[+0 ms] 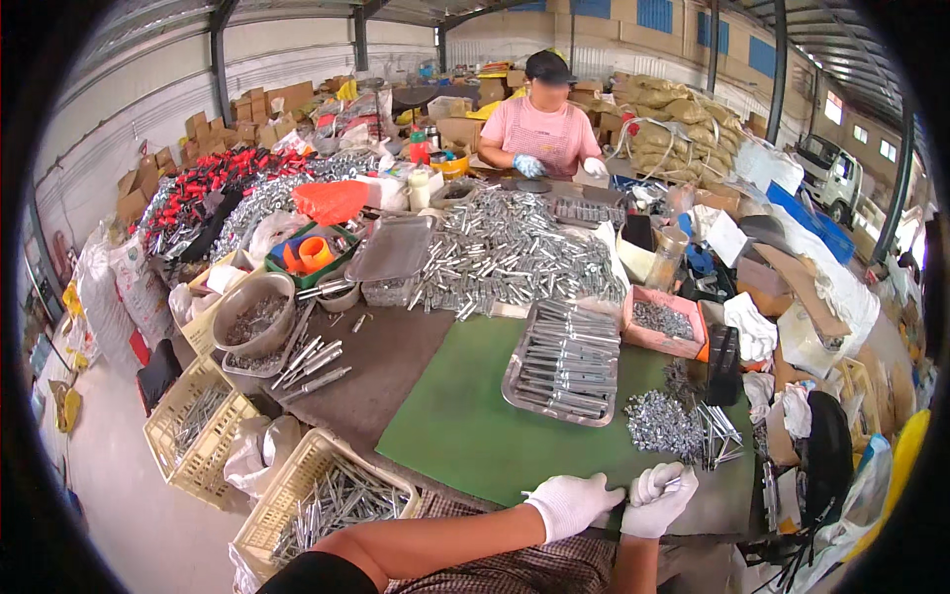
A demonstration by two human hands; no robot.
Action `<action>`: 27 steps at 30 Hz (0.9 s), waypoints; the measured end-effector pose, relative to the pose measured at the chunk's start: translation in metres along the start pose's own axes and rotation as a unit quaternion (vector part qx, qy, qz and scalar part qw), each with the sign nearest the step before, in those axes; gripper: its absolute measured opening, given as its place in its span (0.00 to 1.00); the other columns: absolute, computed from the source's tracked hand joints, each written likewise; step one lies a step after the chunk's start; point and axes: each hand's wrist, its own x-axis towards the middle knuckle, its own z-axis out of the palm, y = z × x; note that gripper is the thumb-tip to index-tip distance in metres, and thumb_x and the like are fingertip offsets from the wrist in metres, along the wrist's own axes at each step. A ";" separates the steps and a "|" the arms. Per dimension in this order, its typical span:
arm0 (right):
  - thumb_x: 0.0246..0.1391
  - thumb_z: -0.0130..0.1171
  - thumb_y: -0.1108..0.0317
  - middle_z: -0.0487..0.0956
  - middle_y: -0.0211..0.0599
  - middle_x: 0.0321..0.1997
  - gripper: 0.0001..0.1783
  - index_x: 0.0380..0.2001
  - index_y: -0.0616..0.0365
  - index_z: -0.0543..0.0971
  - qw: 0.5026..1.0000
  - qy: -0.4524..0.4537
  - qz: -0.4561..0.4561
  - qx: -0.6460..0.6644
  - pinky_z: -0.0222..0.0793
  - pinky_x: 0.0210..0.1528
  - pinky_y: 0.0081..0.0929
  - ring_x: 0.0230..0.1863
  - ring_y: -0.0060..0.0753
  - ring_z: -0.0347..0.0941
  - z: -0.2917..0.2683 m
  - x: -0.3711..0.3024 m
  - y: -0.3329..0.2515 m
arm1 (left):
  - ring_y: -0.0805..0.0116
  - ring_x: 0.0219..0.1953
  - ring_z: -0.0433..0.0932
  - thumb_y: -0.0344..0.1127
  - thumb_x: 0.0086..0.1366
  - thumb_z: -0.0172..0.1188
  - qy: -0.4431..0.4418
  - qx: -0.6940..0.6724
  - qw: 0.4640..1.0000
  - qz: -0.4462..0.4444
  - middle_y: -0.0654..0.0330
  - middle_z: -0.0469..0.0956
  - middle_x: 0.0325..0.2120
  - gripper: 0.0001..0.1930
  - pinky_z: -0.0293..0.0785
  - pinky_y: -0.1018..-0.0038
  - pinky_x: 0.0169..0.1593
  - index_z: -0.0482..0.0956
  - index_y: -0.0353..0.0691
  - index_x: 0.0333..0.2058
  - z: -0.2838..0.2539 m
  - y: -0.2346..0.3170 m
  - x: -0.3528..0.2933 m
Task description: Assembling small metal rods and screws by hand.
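Note:
Both my hands wear white knitted gloves and meet over the near edge of the green mat [445, 426]. My left hand [572, 503] is closed, its fingertips beside the right hand; whatever they pinch is hidden. My right hand [658, 500] is curled closed around something small and pale, too little of which shows to name. Just beyond it lie a heap of small silver metal parts [658, 424] and a bunch of thin metal rods [720, 438]. A metal tray [510, 381] of silver metal tubes laid in rows sits further up the mat.
A large pile of metal tubes [515, 247] covers the table's far half. A pink box [653, 343] of small parts stands right of the tray. Yellow crates [381, 475] of metal rods stand at the left. Across the table, a person [546, 124] in pink works with gloved hands.

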 end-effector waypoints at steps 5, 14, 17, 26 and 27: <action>0.64 0.38 0.53 0.54 0.26 0.11 0.25 0.13 0.52 0.60 1.000 0.007 -0.024 0.018 0.38 0.12 0.22 0.10 0.20 0.44 0.004 -0.006 0.001 | 0.51 0.24 0.80 0.37 0.65 0.49 0.012 -0.001 1.000 0.009 0.50 0.71 0.29 0.17 0.78 0.59 0.28 0.71 0.52 0.52 0.000 0.000 -0.003; 0.63 0.39 0.52 0.53 0.25 0.10 0.27 0.11 0.52 0.58 0.992 0.009 -0.087 -0.095 0.36 0.14 0.22 0.11 0.18 0.44 -0.004 -0.012 0.005 | 0.56 0.25 0.81 0.34 0.59 0.52 0.096 0.051 0.994 0.007 0.57 0.75 0.25 0.06 0.78 0.64 0.28 0.73 0.39 0.31 0.018 0.017 0.014; 0.63 0.38 0.53 0.53 0.24 0.10 0.25 0.13 0.51 0.58 0.989 0.040 -0.092 -0.104 0.37 0.13 0.23 0.10 0.19 0.43 -0.002 -0.008 0.005 | 0.57 0.27 0.81 0.35 0.61 0.51 0.059 0.055 0.997 0.014 0.55 0.75 0.27 0.07 0.78 0.64 0.29 0.72 0.39 0.35 0.014 0.012 0.018; 0.59 0.45 0.68 0.64 0.26 0.20 0.10 0.36 0.59 0.75 0.973 0.020 0.009 -0.229 0.52 0.18 0.18 0.17 0.16 0.57 -0.014 -0.010 -0.005 | 0.71 0.30 0.78 0.41 0.58 0.59 0.270 0.122 0.930 -0.217 0.68 0.79 0.35 0.13 0.77 0.71 0.28 0.80 0.49 0.43 -0.026 -0.041 -0.160; 0.59 0.45 0.68 0.66 0.27 0.21 0.12 0.39 0.60 0.75 0.958 0.018 0.005 -0.287 0.53 0.19 0.17 0.17 0.15 0.58 -0.009 -0.011 -0.003 | 0.64 0.34 0.77 0.41 0.56 0.61 0.276 0.116 0.911 -0.283 0.65 0.78 0.36 0.14 0.76 0.65 0.34 0.80 0.47 0.42 -0.019 -0.046 -0.195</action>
